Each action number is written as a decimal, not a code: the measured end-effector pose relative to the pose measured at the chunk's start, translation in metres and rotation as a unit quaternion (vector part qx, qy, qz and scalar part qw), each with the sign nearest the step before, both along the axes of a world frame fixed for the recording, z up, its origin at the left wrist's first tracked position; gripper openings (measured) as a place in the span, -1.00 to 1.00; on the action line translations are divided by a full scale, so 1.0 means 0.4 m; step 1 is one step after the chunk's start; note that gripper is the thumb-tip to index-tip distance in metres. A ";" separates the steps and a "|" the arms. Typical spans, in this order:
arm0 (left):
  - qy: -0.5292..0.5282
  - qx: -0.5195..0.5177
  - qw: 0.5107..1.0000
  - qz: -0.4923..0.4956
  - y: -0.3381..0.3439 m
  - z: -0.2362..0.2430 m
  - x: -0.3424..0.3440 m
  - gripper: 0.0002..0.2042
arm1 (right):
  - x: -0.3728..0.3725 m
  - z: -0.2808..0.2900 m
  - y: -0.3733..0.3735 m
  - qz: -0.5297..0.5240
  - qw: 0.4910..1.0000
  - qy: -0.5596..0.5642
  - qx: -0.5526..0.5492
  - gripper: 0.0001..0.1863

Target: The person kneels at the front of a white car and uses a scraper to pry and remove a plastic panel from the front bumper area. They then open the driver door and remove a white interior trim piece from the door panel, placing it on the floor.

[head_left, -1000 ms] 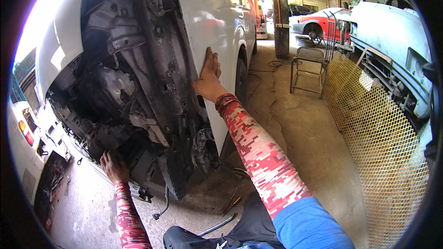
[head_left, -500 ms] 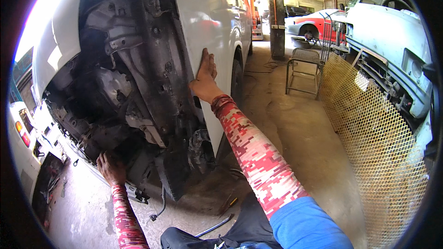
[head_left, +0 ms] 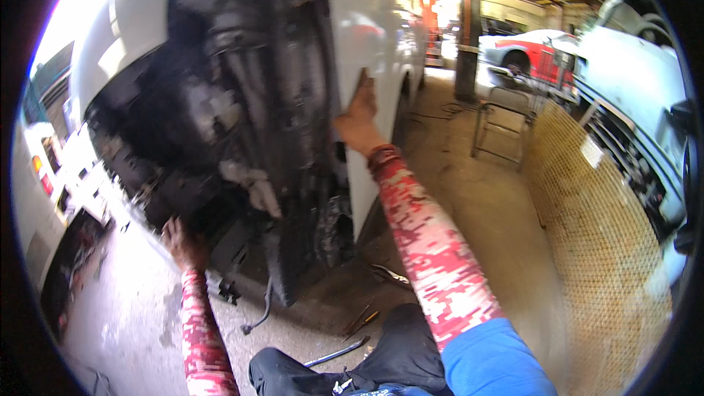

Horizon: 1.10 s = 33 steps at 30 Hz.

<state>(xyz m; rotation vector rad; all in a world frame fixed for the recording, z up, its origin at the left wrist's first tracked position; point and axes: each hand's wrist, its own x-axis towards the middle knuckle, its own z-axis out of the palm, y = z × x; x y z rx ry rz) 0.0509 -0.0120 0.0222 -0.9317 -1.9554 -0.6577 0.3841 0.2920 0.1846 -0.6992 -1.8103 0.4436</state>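
A white vehicle (head_left: 367,37) stands before me with its wheel well (head_left: 249,81) bare, showing dark, dirty metal inside. My right hand (head_left: 358,123) lies against the edge of the white body panel behind the well, fingers stretched upward and holding nothing. Lower down and to the left, my left hand (head_left: 185,244) rests at the lower front edge of the opening. Its fingers point up and look slightly apart, though blur hides exactly what they touch. A dark hanging flap (head_left: 280,271) and a thin hose (head_left: 262,314) dangle between my hands.
On the floor near my knees lie a metal bar (head_left: 337,352) and a yellow-handled tool (head_left: 371,317). To the right are an expanded-metal mesh panel (head_left: 594,227), a metal-framed chair (head_left: 504,125) and a pale blue vehicle body (head_left: 631,66). A pillar (head_left: 467,37) rises behind.
My view has shifted, so the vehicle and my right hand appear farther right, with motion blur. Both hands stay at about the same places on the vehicle.
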 end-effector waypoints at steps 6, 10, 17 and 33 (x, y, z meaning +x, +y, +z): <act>0.017 0.010 1.000 -0.015 -0.011 0.006 0.013 -0.52 | 0.001 -0.019 0.044 0.007 0.997 -0.021 0.070 0.16; 0.043 0.006 0.999 -0.016 -0.008 0.004 0.013 -0.62 | -0.005 -0.024 0.094 -0.013 0.996 -0.020 0.080 0.13; 0.062 0.011 0.998 -0.012 0.002 0.001 0.006 -0.61 | -0.005 -0.027 0.131 0.008 0.994 0.035 0.099 0.18; 0.127 -0.050 0.991 0.010 0.004 0.018 -0.080 -0.67 | -0.006 0.014 0.157 -0.072 0.987 -0.090 0.116 0.08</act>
